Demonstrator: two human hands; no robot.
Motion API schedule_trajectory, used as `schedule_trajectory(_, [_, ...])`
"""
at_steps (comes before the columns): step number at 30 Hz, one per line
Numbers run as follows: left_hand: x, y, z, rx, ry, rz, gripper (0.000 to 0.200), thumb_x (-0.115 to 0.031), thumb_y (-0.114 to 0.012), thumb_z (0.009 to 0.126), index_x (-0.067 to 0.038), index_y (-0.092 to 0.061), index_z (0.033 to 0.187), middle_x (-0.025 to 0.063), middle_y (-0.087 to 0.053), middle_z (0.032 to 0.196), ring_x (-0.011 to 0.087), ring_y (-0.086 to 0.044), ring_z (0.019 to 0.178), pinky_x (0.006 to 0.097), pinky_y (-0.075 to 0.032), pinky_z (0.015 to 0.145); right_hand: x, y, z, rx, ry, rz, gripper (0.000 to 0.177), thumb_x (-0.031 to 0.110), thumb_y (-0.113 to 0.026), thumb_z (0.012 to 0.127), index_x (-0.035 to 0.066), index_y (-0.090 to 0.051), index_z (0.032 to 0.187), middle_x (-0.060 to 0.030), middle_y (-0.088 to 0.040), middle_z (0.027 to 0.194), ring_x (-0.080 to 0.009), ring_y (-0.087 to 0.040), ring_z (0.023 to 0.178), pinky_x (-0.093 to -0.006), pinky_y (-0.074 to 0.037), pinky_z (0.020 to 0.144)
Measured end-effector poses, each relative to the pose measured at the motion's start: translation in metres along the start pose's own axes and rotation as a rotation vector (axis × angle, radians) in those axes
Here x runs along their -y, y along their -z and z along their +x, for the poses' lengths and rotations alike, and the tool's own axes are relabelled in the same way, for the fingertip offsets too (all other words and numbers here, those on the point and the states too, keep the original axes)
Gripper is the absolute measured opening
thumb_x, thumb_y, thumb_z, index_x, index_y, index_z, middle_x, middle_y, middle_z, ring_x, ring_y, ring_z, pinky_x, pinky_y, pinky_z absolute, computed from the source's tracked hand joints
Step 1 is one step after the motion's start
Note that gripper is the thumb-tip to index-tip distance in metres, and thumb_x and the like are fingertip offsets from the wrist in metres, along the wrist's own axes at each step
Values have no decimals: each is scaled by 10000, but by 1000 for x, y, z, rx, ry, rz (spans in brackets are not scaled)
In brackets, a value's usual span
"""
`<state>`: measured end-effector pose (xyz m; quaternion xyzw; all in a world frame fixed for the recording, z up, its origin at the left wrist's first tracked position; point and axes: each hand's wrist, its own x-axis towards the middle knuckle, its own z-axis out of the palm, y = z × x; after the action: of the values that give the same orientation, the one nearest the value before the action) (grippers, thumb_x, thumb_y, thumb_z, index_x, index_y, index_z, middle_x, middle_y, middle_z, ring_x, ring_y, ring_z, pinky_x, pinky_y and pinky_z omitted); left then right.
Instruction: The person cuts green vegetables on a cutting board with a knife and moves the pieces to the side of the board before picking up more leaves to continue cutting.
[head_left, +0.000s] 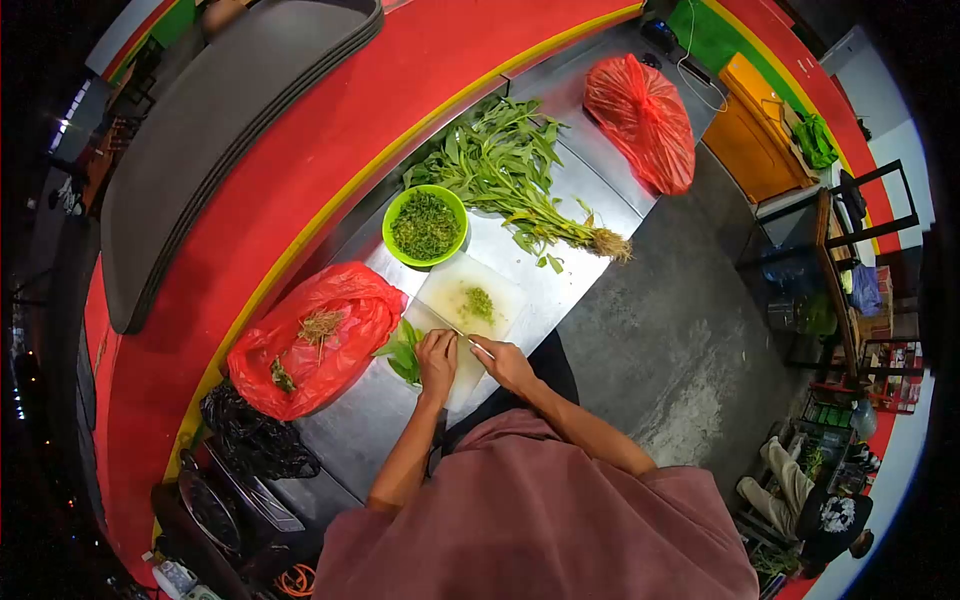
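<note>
On the cutting board (445, 288) at the near edge of the steel counter (350, 430), the left hand (437, 358) grips a bunch of green leaves (403, 355), fingers curled over it. The right hand (505, 362) is clenched around a knife (463, 338), blade beside the left hand. Chopped greens (479, 303) lie mid-board. A green bowl (425, 226) stands beyond the board's far edge.

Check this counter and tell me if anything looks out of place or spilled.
Only a small thing: a few loose leaves lie on the steel counter, off the cutting board, beside the root end of the leafy bunch. Nothing looks spilled or damaged.
</note>
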<state>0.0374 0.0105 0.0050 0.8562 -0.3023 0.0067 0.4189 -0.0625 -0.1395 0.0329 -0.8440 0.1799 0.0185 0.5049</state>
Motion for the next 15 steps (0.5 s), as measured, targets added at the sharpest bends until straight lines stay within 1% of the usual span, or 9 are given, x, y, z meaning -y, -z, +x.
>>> schedule_trajectory(2, [-1, 0, 0, -1, -11, 5, 118, -65, -687, 925, -26, -733, 1025, 91, -680, 961, 298, -649, 926, 436, -443, 834, 5, -2, 4, -24, 15, -119, 348, 293, -622, 1022, 74, -688, 1284, -265, -720, 1042, -455, -695, 932, -492, -552, 794])
schedule_trajectory(5, [8, -2, -1, -11, -48, 30, 126, -69, -695, 918, -37, -735, 1033, 81, -679, 966, 290, -647, 917, 433, -440, 807, -2, -5, 5, -52, 67, -112, 349, 301, -631, 1016, 80, -690, 1280, -255, -726, 1019, -450, -698, 909, -501, -553, 772])
schedule_trajectory(6, [6, -2, -1, -9, -64, 76, 126, -74, -703, 913, -45, -736, 1031, 71, -681, 965, 285, -646, 916, 429, -437, 798, -2, -5, 4, -89, 107, -126, 360, 344, -589, 1028, 107, -676, 1285, -243, -726, 931, -434, -700, 852, -506, -553, 743])
schedule_trajectory(8, [5, -1, 0, 7, -66, 125, 115, -93, -721, 903, -72, -738, 1015, 42, -684, 964, 271, -642, 911, 421, -427, 797, -4, -4, 3, -82, 97, -147, 357, 343, -586, 1029, 109, -674, 1284, -240, -729, 939, -432, -701, 851, -505, -554, 748])
schedule_trajectory(10, [7, -4, 1, 5, -70, 128, 108, -97, -722, 901, -76, -736, 1007, 42, -683, 962, 269, -641, 910, 423, -425, 799, -8, -3, 4, -54, 83, -170, 369, 335, -592, 1032, 124, -655, 1328, -251, -727, 998, -457, -697, 878, -512, -558, 769])
schedule_trajectory(11, [9, -5, 1, 7, -74, 129, 101, -100, -723, 900, -80, -734, 999, 41, -682, 961, 268, -639, 908, 424, -423, 802, -9, -3, 6, -58, 91, -172, 369, 335, -592, 1032, 124, -655, 1328, -251, -727, 998, -457, -697, 878, -512, -558, 769])
schedule_trajectory(13, [8, -4, 1, -7, -95, 145, 109, -98, -722, 895, -86, -734, 1003, 44, -679, 962, 265, -639, 906, 423, -422, 801, -9, -2, 5, -47, 108, -290, 385, 355, -586, 1031, 159, -630, 1359, -236, -720, 928, -446, -694, 814, -513, -561, 721])
schedule_trajectory(14, [8, -5, 1, 2, -86, 157, 117, -96, -721, 894, -87, -733, 1009, 45, -679, 965, 264, -639, 909, 421, -421, 805, -8, 0, 6, -33, 118, -370, 402, 382, -573, 1032, 181, -611, 1379, -211, -708, 877, -425, -690, 757, -509, -560, 669])
schedule_trajectory(15, [7, -5, 1, 11, -77, 170, 124, -94, -719, 892, -88, -733, 1015, 45, -678, 969, 262, -639, 913, 420, -419, 809, -9, -1, 7, -69, 147, -411, 399, 389, -573, 1031, 181, -620, 1369, -190, -704, 849, -406, -693, 737, -501, -559, 637])
